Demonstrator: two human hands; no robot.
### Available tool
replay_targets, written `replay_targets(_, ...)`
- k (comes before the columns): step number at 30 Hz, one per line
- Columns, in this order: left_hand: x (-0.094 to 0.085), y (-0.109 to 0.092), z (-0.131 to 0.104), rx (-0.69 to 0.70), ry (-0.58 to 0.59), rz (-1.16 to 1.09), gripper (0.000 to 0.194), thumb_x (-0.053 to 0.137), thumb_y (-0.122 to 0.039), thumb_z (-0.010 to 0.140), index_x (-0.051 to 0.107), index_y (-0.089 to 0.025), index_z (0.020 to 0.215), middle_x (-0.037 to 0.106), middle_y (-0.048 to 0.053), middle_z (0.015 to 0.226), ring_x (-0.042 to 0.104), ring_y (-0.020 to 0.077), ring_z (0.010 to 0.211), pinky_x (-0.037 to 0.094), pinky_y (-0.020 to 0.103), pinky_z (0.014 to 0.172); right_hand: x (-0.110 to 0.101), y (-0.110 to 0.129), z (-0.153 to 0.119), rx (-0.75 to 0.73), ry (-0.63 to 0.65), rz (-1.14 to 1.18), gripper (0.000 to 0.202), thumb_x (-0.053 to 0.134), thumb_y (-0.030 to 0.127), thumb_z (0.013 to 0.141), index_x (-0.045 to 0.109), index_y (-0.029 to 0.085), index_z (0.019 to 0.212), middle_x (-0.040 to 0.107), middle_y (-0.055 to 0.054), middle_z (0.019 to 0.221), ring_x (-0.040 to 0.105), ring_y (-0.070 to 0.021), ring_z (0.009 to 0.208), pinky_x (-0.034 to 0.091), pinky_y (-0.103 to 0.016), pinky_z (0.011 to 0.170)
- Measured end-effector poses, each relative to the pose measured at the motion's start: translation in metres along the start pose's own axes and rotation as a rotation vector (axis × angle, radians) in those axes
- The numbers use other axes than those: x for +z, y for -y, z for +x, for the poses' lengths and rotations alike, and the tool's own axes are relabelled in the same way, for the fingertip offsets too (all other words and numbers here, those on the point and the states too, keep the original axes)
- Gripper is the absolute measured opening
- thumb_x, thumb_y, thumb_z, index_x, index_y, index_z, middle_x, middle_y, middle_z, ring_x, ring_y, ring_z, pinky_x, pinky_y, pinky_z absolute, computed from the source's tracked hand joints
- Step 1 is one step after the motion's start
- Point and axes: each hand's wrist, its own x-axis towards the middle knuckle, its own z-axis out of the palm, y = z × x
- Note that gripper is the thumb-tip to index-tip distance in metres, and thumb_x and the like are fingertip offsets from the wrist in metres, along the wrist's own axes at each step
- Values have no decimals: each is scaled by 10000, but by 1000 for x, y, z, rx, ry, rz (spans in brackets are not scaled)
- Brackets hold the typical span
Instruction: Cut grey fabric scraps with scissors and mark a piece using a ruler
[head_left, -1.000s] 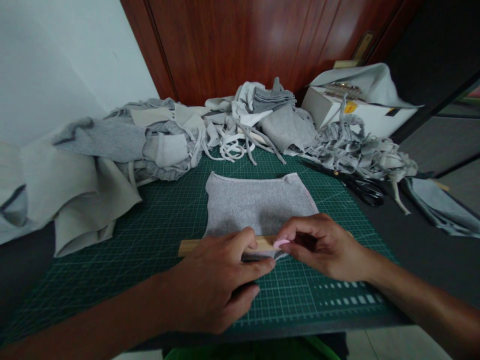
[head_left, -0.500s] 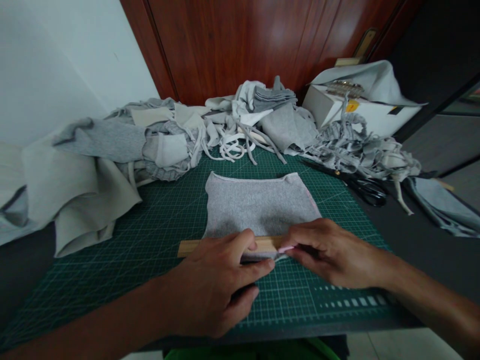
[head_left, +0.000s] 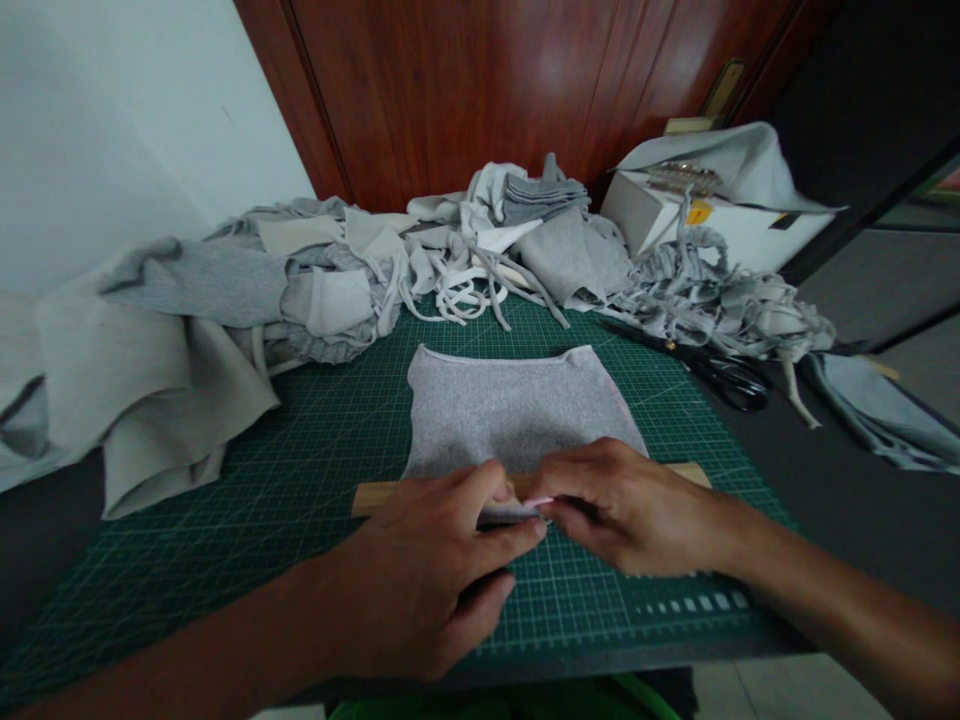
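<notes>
The work looked to be partway, as I judged it: the gray cloth [head_left: 510, 405] lay flat in the middle of the frame on the green cutting mat [head_left: 330, 420], and the wooden ruler [head_left: 375, 496] was already placed across its lower part. A faint pink mark [head_left: 616, 398] showed along the cloth's right edge, so this side seemed treated. Along the ruler I could not see any finished line, because your fingers covered much of that strip; I supposed that this edge was not yet complete, but how much remained I could not tell. Your left hand [head_left: 442, 570] pressed on the ruler from above, its fingers spread and not closed around anything. Your right hand [head_left: 637, 510] held a small pink piece [head_left: 538, 501] in a narrow pinch between thumb and fingers, at the ruler's lower edge, just beside the left fingertips. Compared with the frame half a second earlier, your right hand had moved toward the left of the frame — the pink piece came closer to the left hand — and the ruler's right end, which was hidden then, appeared behind your right hand. The left hand, the ruler and the cloth stayed nearly the same — only the whole view shifted slightly.
</notes>
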Motion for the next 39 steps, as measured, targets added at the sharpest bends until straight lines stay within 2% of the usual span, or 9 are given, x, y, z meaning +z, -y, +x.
replay_targets(4, -2, -1, 1, -3, 23, 0, 493, 608, -226, 920, 647, -253, 1411, 586, 92, 1097, 632, 240, 865, 538, 401, 656, -10, -6, -20, 58, 3, -15, 204, 532, 51, 958, 684, 154, 1047, 697, -36, 840, 621, -156, 711, 429, -301, 663)
replay_targets(9, -3, 0, 0, -26, 46, 28, 479, 604, -240, 923, 650, -273, 1399, 570, 88, 1101, 617, 230, 850, 543, 390, 667, -18, -14, -41, 114, -19, 1, 173, 560, 91, 999, 697, 183, 1050, 693, -14, 792, 613, -140, 677, 431, -288, 639)
replay_targets(12, -4, -1, 1, -28, 75, 25, 499, 603, -248, 919, 632, -277, 1417, 575, 87, 1124, 620, 216, 845, 557, 387, 696, -14, -19, -41, 164, -76, 94, 106, 602, 161, 1017, 699, 180, 979, 635, 18, 723, 543, -110, 591, 392, -257, 559)
replay_targets(17, -15, 0, 9, -39, 133, -25, 478, 627, -232, 887, 650, -293, 1361, 598, 64, 1161, 646, 195, 853, 556, 360, 715, -6, -29, -39, 284, -248, 347, 236, 661, 327, 1033, 670, 166, 861, 548, 35, 675, 465, -99, 576, 361, -223, 502)
replay_targets(22, -23, -3, 22, -55, 182, -39, 308, 600, -225, 915, 692, -269, 1205, 610, 44, 1177, 652, 177, 851, 545, 348, 719, -4, -32, -39, 304, -269, 417, 259, 687, 361, 1020, 666, 161, 856, 525, 42, 676, 430, -91, 574, 331, -210, 490)
replay_targets(25, -21, -9, 30, -40, 170, -1, 286, 555, -244, 963, 678, -236, 1221, 629, 65, 1215, 650, 192, 873, 552, 367, 743, -4, -33, -39, 320, -271, 475, 263, 705, 371, 1008, 655, 163, 855, 503, 54, 670, 408, -88, 569, 316, -207, 486)
replay_targets(30, -7, -14, 41, 32, 128, 37, 468, 538, -242, 985, 572, -186, 1448, 632, 97, 1287, 656, 251, 1036, 577, 421, 818, -3, -33, -39, 316, -276, 468, 262, 679, 370, 1023, 644, 166, 863, 530, 44, 689, 428, -93, 582, 335, -214, 505)
replay_targets(34, 0, -10, 40, 71, 121, 31, 478, 568, -245, 978, 592, -206, 1453, 632, 96, 1299, 650, 259, 1095, 591, 428, 863, -3, -32, -40, 263, -276, 350, 240, 658, 325, 1032, 640, 172, 849, 514, 53, 677, 419, -90, 576, 330, -218, 511)
replay_targets(39, 2, -5, 36, 98, 100, -13, 459, 576, -245, 994, 611, -224, 1451, 591, 121, 1450, 626, 282, 1251, 591, 455, 966, -3, -29, -38, 212, -275, 283, 189, 654, 265, 1024, 651, 173, 859, 521, 58, 667, 430, -81, 554, 329, -216, 501)
